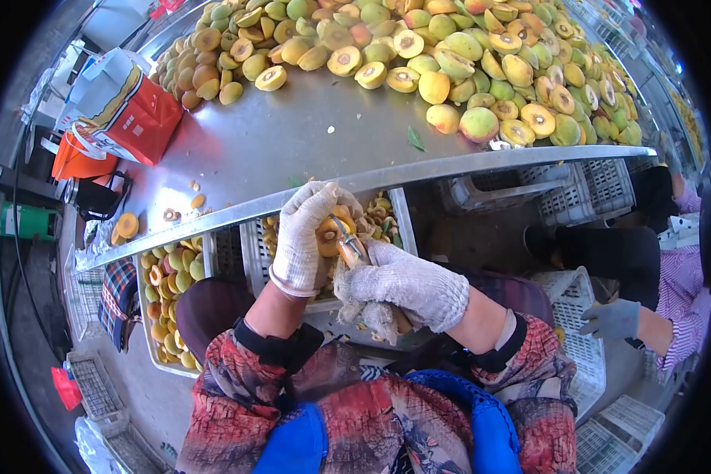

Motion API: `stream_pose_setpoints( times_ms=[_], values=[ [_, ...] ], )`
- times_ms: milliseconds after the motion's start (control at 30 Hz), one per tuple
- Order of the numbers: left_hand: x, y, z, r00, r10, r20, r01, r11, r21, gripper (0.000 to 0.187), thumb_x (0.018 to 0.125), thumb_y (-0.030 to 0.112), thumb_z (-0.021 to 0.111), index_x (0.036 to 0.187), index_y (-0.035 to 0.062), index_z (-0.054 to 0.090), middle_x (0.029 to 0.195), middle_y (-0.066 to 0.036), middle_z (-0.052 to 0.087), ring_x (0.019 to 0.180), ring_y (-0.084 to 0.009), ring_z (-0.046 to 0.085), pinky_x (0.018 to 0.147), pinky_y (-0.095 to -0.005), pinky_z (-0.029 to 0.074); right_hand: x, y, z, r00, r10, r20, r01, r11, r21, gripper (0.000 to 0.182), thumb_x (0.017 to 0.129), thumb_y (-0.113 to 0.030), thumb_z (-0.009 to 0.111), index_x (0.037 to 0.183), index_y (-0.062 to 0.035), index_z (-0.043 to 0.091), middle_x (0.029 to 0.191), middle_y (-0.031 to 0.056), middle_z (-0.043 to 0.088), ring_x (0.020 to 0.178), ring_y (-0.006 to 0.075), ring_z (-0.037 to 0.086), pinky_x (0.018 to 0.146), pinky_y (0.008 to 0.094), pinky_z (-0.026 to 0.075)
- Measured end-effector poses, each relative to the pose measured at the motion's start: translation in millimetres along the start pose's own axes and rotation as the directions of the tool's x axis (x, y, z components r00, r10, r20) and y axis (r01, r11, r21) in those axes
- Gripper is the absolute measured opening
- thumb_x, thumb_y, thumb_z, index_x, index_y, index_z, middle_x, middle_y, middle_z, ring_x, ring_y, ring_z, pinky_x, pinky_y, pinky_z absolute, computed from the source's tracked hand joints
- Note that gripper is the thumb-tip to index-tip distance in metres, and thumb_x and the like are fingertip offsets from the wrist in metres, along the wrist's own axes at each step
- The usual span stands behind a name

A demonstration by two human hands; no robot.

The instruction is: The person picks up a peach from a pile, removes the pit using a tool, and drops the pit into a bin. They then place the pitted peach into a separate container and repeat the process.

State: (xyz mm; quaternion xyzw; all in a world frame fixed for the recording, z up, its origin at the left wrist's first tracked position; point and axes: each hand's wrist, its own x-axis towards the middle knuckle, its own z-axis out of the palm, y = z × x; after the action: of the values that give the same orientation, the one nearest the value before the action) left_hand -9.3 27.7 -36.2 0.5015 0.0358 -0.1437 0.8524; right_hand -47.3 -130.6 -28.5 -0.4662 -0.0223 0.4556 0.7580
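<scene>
My left hand [299, 241], in a white knit glove, is closed around a yellow peach half [329, 237], its cut side turned toward my other hand. In my gloved right hand [411, 286] is a pitting knife [352, 250] with a wooden handle and a curved metal tip. That tip lies right at the cut face of the fruit. Just beneath both hands, a white crate [254, 257] holds peach pieces and scraps. A second crate [148, 316], full of peach halves, stands to the left by my leg.
A metal table [261, 134] carries a large heap of peach halves [458, 55]; its raised edge runs just beyond my hands. A red bag [138, 118] stands at the left. On the right, a co-worker's gloved hand [612, 318] is near a white crate [581, 340].
</scene>
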Motion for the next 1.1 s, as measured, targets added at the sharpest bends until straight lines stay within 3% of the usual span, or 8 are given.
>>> stream_pose_setpoints(
  times_ms=[100, 167, 267, 367, 567, 867, 967, 1100],
  values=[
    [0.8, -2.6, 4.9, 0.999, 0.000, -0.037, 0.000, 1.000, 0.007, 0.016, 0.091, 0.018, 0.057, 0.086, 0.0029, 0.061, 0.078, -0.009, 0.063, 0.070, -0.0157, 0.060, 0.067, -0.0280, 0.050, -0.4, -3.9, 2.7, 0.990, -0.072, -0.118, 0.024, 0.930, -0.366, 0.031, 0.085, -0.022, 0.064, 0.105, -0.0008, 0.054, 0.085, 0.0132, 0.061, 0.076, 0.0220, 0.062, 0.065, 0.0331, 0.051],
    [3.4, -2.8, 7.0, 0.998, 0.005, -0.058, -0.004, 1.000, 0.019, 0.016, 0.091, 0.018, 0.058, 0.086, 0.0031, 0.061, 0.078, -0.009, 0.062, 0.070, -0.0160, 0.060, 0.067, -0.0282, 0.050, 12.8, 14.6, -3.4, 0.924, -0.365, -0.117, 0.153, 0.631, -0.761, 0.032, 0.084, -0.021, 0.063, 0.107, -0.0011, 0.054, 0.088, 0.0187, 0.061, 0.077, 0.0316, 0.062, 0.068, 0.0399, 0.051],
    [4.6, -4.6, 5.3, 0.997, -0.001, -0.083, 0.001, 1.000, 0.005, 0.016, 0.091, 0.018, 0.058, 0.085, 0.0032, 0.061, 0.078, -0.009, 0.062, 0.070, -0.0165, 0.060, 0.067, -0.0284, 0.051, 19.7, 30.8, -4.4, 0.842, -0.533, -0.081, 0.108, 0.313, -0.944, 0.035, 0.082, -0.020, 0.062, 0.111, -0.0018, 0.052, 0.094, 0.0254, 0.057, 0.085, 0.0430, 0.058, 0.076, 0.0480, 0.049],
    [5.0, -6.2, 6.1, 0.994, -0.012, -0.106, 0.009, 0.999, -0.036, 0.016, 0.090, 0.018, 0.058, 0.086, 0.0034, 0.061, 0.077, -0.008, 0.062, 0.070, -0.0167, 0.060, 0.067, -0.0285, 0.050, 20.8, 33.8, -10.0, 0.795, -0.607, 0.005, 0.142, 0.179, -0.974, 0.036, 0.082, -0.018, 0.060, 0.112, -0.0014, 0.051, 0.099, 0.0267, 0.055, 0.089, 0.0442, 0.058, 0.078, 0.0492, 0.049],
    [3.5, -12.4, 3.2, 0.991, 0.031, -0.131, -0.041, 0.996, -0.075, 0.015, 0.091, 0.017, 0.057, 0.086, 0.0033, 0.060, 0.077, -0.008, 0.061, 0.070, -0.0172, 0.060, 0.066, -0.0288, 0.050, 19.7, 22.1, -5.9, 0.891, -0.439, -0.113, 0.078, 0.393, -0.916, 0.038, 0.082, -0.018, 0.060, 0.114, 0.0003, 0.049, 0.102, 0.0261, 0.054, 0.090, 0.0444, 0.057, 0.079, 0.0487, 0.049],
    [8.0, -20.2, 7.3, 0.954, 0.063, -0.294, -0.096, 0.990, -0.100, 0.013, 0.090, 0.015, 0.058, 0.089, 0.0026, 0.060, 0.076, -0.008, 0.061, 0.066, -0.0179, 0.060, 0.063, -0.0299, 0.051, 25.2, 34.2, -20.3, 0.779, -0.627, 0.006, -0.024, -0.038, -0.999, 0.029, 0.084, -0.015, 0.056, 0.112, -0.0050, 0.055, 0.099, 0.0195, 0.059, 0.090, 0.0353, 0.063, 0.070, 0.0431, 0.054],
    [7.7, -22.2, 5.9, 0.940, 0.027, -0.341, -0.063, 0.993, -0.097, 0.013, 0.090, 0.016, 0.059, 0.089, 0.0029, 0.060, 0.076, -0.008, 0.061, 0.066, -0.0176, 0.060, 0.062, -0.0300, 0.051, 28.3, 27.4, -12.1, 0.751, -0.636, -0.178, -0.268, -0.047, -0.962, 0.022, 0.080, -0.016, 0.059, 0.099, -0.0055, 0.056, 0.087, 0.0160, 0.060, 0.074, 0.0319, 0.065, 0.060, 0.0396, 0.055],
    [9.6, -31.3, -9.7, 0.939, -0.072, -0.337, 0.046, 0.995, -0.084, 0.013, 0.089, 0.017, 0.061, 0.086, 0.0052, 0.063, 0.076, -0.005, 0.061, 0.071, -0.0142, 0.059, 0.065, -0.0290, 0.049, 24.7, 21.1, -7.1, 0.660, -0.751, -0.024, -0.429, -0.350, -0.833, 0.010, 0.084, -0.015, 0.054, 0.091, -0.0112, 0.059, 0.071, 0.0085, 0.059, 0.048, 0.0222, 0.062, 0.037, 0.0367, 0.049]
  ],
)
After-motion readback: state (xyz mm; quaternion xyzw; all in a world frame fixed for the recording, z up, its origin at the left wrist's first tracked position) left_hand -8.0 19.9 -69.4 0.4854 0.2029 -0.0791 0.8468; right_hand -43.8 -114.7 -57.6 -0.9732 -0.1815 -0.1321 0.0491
